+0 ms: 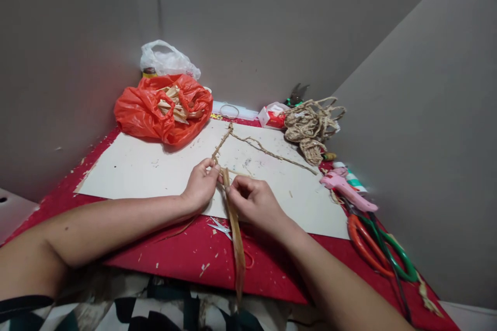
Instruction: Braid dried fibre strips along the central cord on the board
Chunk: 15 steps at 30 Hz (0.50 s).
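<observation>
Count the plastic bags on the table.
2. A red bag holding dried leaf strips sits at the far left of the white sheet; a clear white bag stands just behind it against the wall. Others may be hidden behind these.

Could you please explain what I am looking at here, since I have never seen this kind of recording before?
This is one picture from a camera worn on a person's head, looking down at their own two bare hands; there is no machine. The left hand and right hand both pinch a dried leaf strip where it joins a twisted rope, which runs away across a white board on a red table. Behind lie an orange bag of more strips and a white bag. To the right are a rope bundle, a pink glue gun and orange and green shears.
</observation>
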{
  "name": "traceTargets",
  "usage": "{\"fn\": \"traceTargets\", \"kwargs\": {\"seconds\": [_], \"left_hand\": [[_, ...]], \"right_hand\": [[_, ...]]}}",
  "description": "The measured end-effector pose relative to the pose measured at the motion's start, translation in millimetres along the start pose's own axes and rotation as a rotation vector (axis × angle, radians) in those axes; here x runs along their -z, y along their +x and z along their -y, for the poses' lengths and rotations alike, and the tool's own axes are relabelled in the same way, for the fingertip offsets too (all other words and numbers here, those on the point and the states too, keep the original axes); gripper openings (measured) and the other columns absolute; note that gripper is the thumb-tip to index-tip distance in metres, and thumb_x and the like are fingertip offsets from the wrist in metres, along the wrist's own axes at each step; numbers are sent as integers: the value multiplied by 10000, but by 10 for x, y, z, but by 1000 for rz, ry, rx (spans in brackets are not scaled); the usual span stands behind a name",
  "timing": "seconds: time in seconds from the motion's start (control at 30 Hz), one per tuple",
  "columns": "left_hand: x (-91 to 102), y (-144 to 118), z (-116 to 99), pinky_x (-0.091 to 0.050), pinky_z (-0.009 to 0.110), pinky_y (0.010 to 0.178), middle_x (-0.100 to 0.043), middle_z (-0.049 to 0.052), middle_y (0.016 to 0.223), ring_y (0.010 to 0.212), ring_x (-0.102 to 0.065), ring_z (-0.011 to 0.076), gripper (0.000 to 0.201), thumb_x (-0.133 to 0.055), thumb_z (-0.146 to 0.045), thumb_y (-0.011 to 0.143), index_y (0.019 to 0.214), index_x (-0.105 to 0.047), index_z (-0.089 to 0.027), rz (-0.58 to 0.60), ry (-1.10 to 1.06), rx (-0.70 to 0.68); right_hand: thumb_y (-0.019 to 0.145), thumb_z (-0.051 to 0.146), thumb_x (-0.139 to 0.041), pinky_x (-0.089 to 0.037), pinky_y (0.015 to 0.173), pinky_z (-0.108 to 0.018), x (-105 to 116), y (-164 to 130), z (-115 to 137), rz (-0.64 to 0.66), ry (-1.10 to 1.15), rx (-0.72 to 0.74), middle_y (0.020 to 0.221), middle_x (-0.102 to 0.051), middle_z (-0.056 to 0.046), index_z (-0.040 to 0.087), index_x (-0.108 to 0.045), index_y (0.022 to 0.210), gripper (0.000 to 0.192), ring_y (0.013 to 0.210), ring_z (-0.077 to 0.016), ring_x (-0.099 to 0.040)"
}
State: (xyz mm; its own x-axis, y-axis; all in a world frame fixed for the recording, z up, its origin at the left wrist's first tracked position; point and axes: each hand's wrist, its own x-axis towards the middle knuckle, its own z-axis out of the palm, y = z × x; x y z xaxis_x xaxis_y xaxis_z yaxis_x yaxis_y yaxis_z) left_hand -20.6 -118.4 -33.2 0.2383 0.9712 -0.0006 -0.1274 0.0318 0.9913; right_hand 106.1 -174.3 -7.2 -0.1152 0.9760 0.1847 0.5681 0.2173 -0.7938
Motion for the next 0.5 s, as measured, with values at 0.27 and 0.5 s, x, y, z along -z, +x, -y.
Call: {"fn": "traceTargets", "kwargs": {"seconds": [0.27, 0.5], "left_hand": [[-5, -28, -18, -338, 177, 499, -471, -67, 520, 446, -400, 61, 165, -475, -283, 820, 699, -418, -186, 10, 71, 7], [-1, -28, -49, -315, 177, 453, -475, -64, 496, 423, -417, 69, 154, -458, -291, 839, 729, -425, -189, 25, 81, 12]], "right_hand": [[800, 216, -488, -334, 527, -226, -178, -91, 14, 121, -68, 47, 528, -481, 23, 184, -450, 584, 221, 495, -98, -421], [858, 275, -463, -388, 564, -224, -97, -77, 84, 68, 133, 30, 590, -513, 5, 162, -552, 668, 238, 568, -116, -468]]}}
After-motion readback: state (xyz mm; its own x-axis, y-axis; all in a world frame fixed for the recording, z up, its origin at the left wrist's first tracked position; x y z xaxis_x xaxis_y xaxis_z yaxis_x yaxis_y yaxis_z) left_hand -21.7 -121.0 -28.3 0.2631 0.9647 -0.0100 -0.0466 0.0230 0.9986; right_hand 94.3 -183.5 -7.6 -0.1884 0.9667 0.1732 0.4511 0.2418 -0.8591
